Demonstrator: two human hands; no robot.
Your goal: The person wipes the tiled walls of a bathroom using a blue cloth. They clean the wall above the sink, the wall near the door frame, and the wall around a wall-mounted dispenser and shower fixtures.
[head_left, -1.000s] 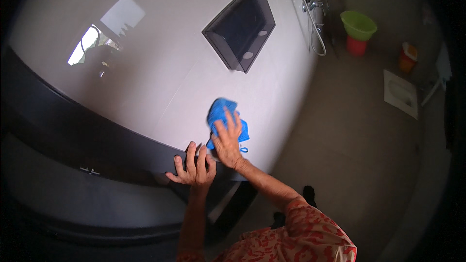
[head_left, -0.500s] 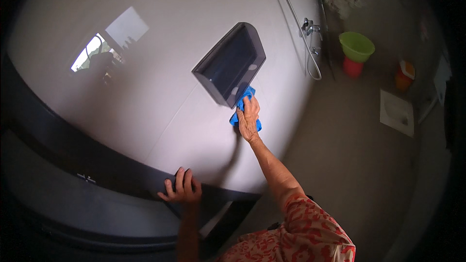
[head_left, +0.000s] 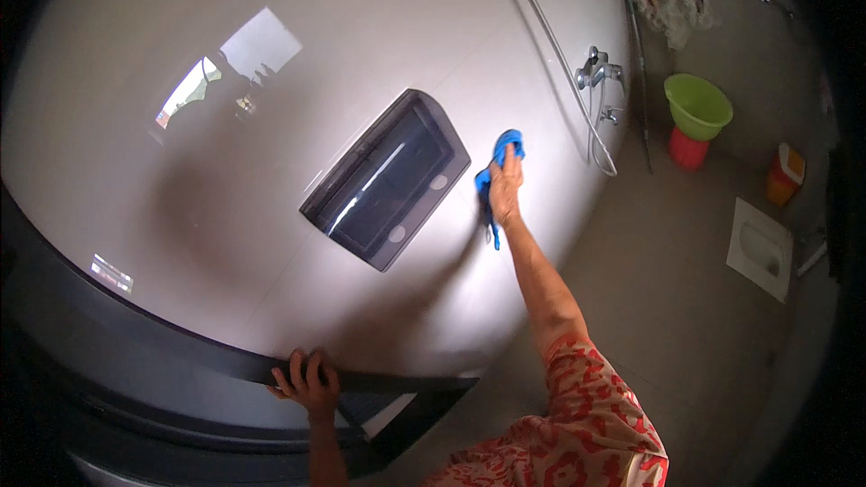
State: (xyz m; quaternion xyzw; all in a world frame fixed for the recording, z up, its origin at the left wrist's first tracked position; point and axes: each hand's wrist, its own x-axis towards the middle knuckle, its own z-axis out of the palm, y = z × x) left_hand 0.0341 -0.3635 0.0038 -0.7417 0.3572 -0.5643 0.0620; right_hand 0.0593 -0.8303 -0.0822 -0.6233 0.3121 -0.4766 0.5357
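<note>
My right hand (head_left: 507,188) presses a crumpled blue cloth (head_left: 508,146) against the glossy pale wall (head_left: 541,207), with a loose end hanging below the palm. Just left of it, a dark wall-mounted box (head_left: 388,182) with a shiny window and two round pale spots juts from the wall. Lower down, my left hand (head_left: 308,382) rests with its fingers spread over the dark ledge (head_left: 225,362) along the wall's bottom edge. Nothing shows in that hand.
A shower hose (head_left: 550,36) runs down to a chrome mixer tap (head_left: 598,70) at the right. Beyond stand a green basin (head_left: 698,106) on a red bucket (head_left: 688,149), an orange bin (head_left: 787,175) and a squat toilet (head_left: 760,248) in the floor.
My right hand has moved the cloth from the box's lower edge onto the wall at its right. My left hand stays on the ledge. The whole view has shifted.
</note>
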